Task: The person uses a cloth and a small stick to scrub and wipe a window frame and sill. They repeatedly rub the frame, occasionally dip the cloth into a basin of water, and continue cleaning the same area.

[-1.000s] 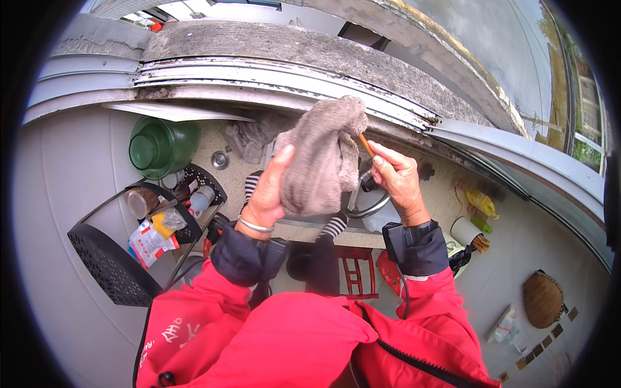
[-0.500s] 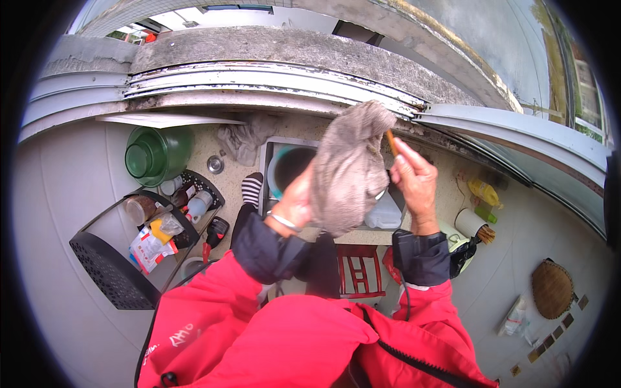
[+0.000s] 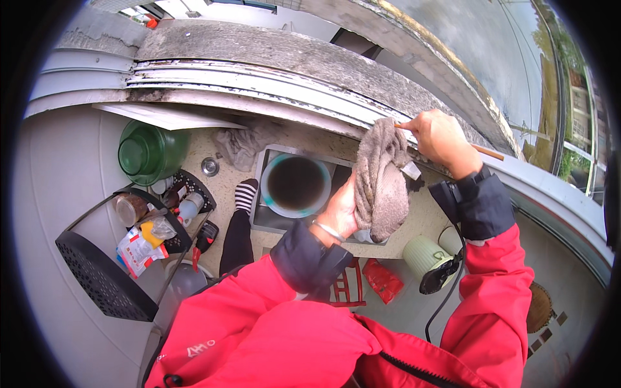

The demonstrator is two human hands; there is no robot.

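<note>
A damp-looking grey-brown cloth (image 3: 381, 171) hangs bunched over the counter by the window. My left hand (image 3: 341, 208) grips it from the left side, the fingers partly hidden behind the folds. In my right hand (image 3: 445, 142), closed above the window track, is a thin brown wooden stick (image 3: 489, 152). One tip of the stick meets the top of the cloth; its other end sticks out to the right past my wrist. Below and left of the cloth, a white and teal basin (image 3: 271, 202) of dark water sits in the metal sink (image 3: 268, 222).
White window track (image 3: 246, 81) runs along the far side. A green plastic vessel (image 3: 152, 152), a crumpled cloth (image 3: 242, 143) and a metal strainer (image 3: 209, 167) lie at left. My striped-sock foot (image 3: 244, 196) is beside the sink. A black rack (image 3: 107, 278) holds packets; a light-green bin (image 3: 424, 255) stands right.
Both hands and the cloth have moved right, uncovering the basin of dark water. My right hand has risen to the window track, and more of the stick shows.
</note>
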